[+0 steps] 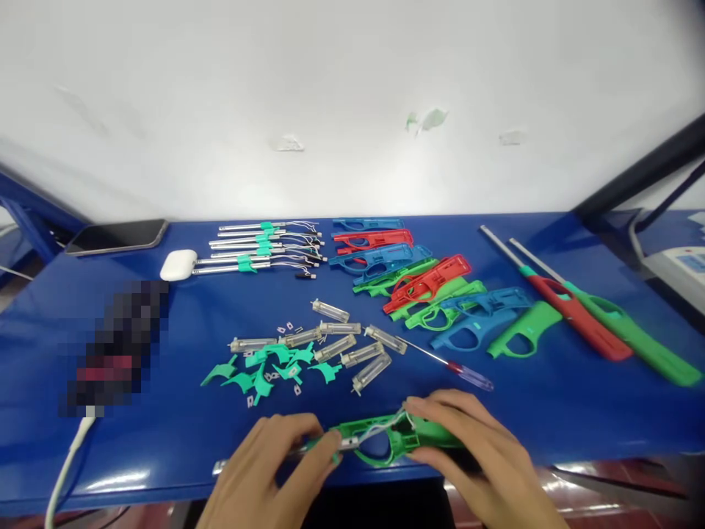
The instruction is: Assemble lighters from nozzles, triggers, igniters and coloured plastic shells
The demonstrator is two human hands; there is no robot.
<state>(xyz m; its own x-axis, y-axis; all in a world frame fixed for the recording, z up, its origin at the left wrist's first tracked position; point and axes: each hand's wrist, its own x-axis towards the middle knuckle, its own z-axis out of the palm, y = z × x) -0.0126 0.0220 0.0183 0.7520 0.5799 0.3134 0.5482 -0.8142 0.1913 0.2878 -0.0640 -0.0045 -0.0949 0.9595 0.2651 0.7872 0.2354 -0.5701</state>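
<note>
A green shell (435,433) is held between the two hands, the left hand (275,463) at its thin end and the right hand (479,448) at its fat end. White wires (380,427) (thin ones) are touched too.

the left hand (275,470) grips a metal tube at the near edge of the blue table (181,397), where the tube meets an open green shell (380,452). the right hand (485,463) holds the other end of that shell, its fingertips at the white wires (380,426) running over it. just beyond the left hand lie teal plastic pieces (264,383), and past them, between the two hands, clear tanks (329,329). a screwdriver (463,373) lies beyond the right hand, with red, blue and green shells (429,279) farther off. two lighters (595,323) rest to the right of those. farthest beyond the left hand are metal rods (242,246) with wires, near a dark phone (118,236).
</note>
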